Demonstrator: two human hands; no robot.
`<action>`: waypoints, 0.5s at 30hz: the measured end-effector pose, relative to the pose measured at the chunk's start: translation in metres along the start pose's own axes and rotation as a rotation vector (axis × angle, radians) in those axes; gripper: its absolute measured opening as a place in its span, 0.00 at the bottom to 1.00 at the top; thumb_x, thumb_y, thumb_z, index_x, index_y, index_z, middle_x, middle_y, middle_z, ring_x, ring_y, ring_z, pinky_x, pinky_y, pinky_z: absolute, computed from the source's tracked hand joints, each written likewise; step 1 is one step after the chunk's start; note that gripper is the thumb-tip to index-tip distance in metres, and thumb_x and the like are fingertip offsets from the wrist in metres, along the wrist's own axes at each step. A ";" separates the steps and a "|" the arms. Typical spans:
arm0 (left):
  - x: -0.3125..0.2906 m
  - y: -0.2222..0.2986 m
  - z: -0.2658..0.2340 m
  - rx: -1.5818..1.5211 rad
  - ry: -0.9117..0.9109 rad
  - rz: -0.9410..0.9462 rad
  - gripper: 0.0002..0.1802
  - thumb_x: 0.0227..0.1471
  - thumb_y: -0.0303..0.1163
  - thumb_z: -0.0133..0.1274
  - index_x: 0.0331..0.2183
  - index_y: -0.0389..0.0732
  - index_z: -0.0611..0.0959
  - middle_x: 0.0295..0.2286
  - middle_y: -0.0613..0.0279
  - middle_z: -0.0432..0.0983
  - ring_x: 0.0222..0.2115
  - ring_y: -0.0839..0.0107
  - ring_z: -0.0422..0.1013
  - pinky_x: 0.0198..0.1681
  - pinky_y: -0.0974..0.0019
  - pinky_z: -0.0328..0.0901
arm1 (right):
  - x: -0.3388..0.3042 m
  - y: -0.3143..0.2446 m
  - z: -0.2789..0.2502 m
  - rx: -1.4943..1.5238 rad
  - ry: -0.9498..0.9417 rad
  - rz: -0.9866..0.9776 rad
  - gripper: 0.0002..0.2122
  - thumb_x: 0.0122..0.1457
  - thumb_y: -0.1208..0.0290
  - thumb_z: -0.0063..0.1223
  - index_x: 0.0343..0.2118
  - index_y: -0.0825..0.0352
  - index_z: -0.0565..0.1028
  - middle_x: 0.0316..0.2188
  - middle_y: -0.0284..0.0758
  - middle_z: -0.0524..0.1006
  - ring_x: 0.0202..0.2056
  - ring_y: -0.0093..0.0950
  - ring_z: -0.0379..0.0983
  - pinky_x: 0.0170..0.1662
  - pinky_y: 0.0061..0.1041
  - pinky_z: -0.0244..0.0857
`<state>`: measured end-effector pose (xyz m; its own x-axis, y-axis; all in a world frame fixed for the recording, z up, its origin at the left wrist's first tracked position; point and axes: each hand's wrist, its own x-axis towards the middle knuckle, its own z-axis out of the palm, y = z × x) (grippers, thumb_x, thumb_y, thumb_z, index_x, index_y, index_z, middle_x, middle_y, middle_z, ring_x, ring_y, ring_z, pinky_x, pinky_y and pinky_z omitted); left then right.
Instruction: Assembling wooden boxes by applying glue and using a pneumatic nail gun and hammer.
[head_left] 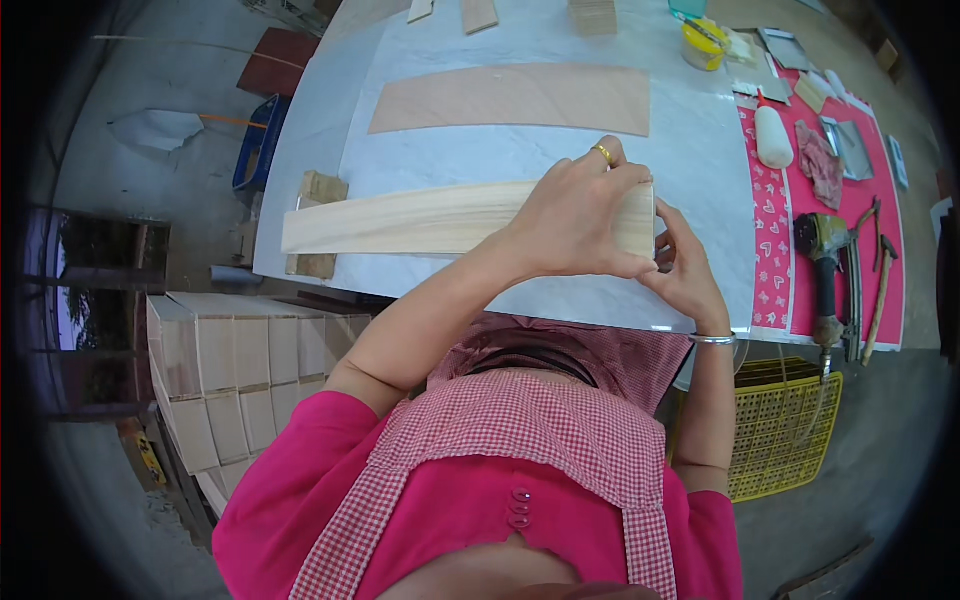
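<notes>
A long pale wooden board (420, 220) lies across the near part of the table. Its left end rests over a small wooden block assembly (325, 187) that shows on both sides of it. My left hand (570, 215) spans the board near its right end, with the thumb on the near edge and fingers at the far edge. At that same end, my right hand (692, 268) is curled around the short edge, fingertips and thumb against it. What lies beneath this end is hidden by my hands. Farther back, a thin reddish-brown wooden panel (515, 98) lies flat.
On the pink cloth (775, 250) at right lie a white glue bottle (773, 138), a nail gun (826, 250), a hammer (882, 290) and a rag (820, 165). A yellow tub (703, 45) stands behind. Stacked wooden boxes (235, 365) and a yellow crate (790, 435) flank me below the table.
</notes>
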<state>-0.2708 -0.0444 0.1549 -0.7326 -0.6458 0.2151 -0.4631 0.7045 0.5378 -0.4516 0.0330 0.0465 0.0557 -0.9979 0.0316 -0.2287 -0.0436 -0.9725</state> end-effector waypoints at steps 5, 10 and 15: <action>0.003 -0.001 0.004 0.002 -0.017 -0.006 0.41 0.26 0.42 0.71 0.44 0.34 0.78 0.37 0.52 0.69 0.36 0.54 0.72 0.40 0.57 0.70 | 0.000 0.002 -0.001 0.002 0.004 -0.022 0.39 0.41 0.80 0.65 0.61 0.63 0.62 0.45 0.33 0.70 0.28 0.21 0.69 0.31 0.20 0.69; 0.005 -0.002 0.005 0.004 -0.029 -0.013 0.41 0.26 0.42 0.71 0.45 0.35 0.78 0.37 0.52 0.69 0.37 0.54 0.72 0.40 0.57 0.69 | 0.000 0.000 -0.002 -0.003 -0.002 -0.014 0.38 0.41 0.78 0.66 0.60 0.63 0.63 0.43 0.34 0.71 0.27 0.22 0.69 0.30 0.20 0.69; 0.006 -0.002 0.005 0.003 -0.044 -0.026 0.41 0.26 0.43 0.71 0.45 0.35 0.78 0.37 0.52 0.69 0.37 0.54 0.71 0.40 0.57 0.69 | 0.000 -0.003 -0.003 -0.004 -0.003 -0.009 0.38 0.41 0.77 0.68 0.59 0.63 0.63 0.43 0.34 0.71 0.26 0.22 0.69 0.31 0.20 0.69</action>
<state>-0.2766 -0.0478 0.1512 -0.7417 -0.6501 0.1650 -0.4836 0.6889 0.5400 -0.4534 0.0328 0.0498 0.0604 -0.9974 0.0394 -0.2321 -0.0525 -0.9713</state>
